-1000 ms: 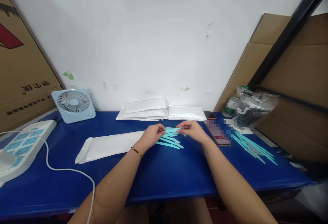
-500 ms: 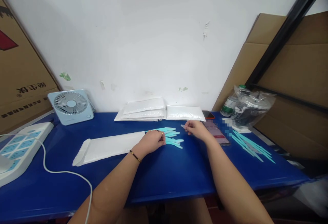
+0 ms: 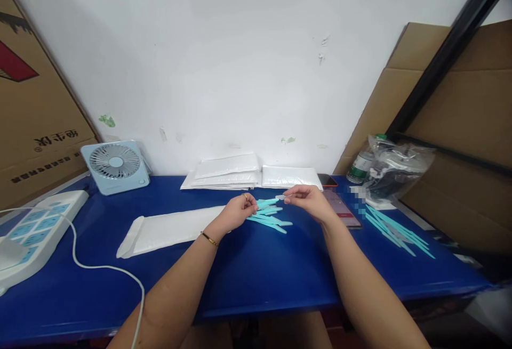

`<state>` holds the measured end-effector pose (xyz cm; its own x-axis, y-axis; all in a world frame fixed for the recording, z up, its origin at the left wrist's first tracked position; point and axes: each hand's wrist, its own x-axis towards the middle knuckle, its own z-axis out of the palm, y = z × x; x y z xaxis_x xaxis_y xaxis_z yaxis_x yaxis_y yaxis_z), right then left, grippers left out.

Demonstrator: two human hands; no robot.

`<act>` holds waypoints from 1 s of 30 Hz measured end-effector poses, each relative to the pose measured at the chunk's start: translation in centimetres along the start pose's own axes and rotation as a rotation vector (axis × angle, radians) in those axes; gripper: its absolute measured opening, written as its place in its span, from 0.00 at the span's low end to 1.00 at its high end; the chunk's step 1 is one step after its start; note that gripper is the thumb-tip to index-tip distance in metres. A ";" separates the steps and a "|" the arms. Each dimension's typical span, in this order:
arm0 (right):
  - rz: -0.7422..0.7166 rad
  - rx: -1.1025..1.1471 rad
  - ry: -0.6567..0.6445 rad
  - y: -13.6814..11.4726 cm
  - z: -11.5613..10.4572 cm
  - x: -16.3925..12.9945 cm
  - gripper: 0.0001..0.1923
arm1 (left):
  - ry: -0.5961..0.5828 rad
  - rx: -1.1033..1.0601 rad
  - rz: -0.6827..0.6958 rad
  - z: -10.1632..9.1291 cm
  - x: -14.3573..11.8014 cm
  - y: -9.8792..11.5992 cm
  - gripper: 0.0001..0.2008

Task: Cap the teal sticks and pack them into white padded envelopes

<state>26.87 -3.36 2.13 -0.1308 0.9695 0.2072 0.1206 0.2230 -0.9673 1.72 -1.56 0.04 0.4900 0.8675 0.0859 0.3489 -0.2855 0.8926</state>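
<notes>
While the left hand is pinching the fanned bunch of thin turquoise plastic strips on the blue desk, the right hand is pinching a small clear piece just above them; more turquoise strips are lying loose at the right, well apart.

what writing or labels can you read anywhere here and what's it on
Cardboard box: large mirrored Chinese characters and a smaller line beneath, not legible enough to quote.
Bottle: green and white label, print too small to read.
Phone: screen blurred out, unreadable.
Power strip: no readable marking.
Fan: none.
White envelope, near the left hand: none.
Blue strips and the small clear piece at the right hand: none.
</notes>
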 end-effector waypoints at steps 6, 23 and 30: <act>-0.007 -0.005 -0.019 0.2 0.4 0.1 0.14 | 0.005 -0.021 -0.002 0.0 0.1 -0.1 0.12; -0.024 -0.695 -0.376 0.4 0.2 -0.4 0.41 | -0.076 0.776 -0.020 0.8 0.3 -0.1 0.42; -0.016 -0.862 -0.476 1.0 1.1 -0.5 0.28 | -0.165 0.830 0.098 2.1 0.5 0.6 0.16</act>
<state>25.93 -3.73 0.91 -0.4985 0.8658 -0.0445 0.7671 0.4166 -0.4878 3.87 -2.13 -0.33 0.6361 0.7713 0.0223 0.7400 -0.6180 0.2655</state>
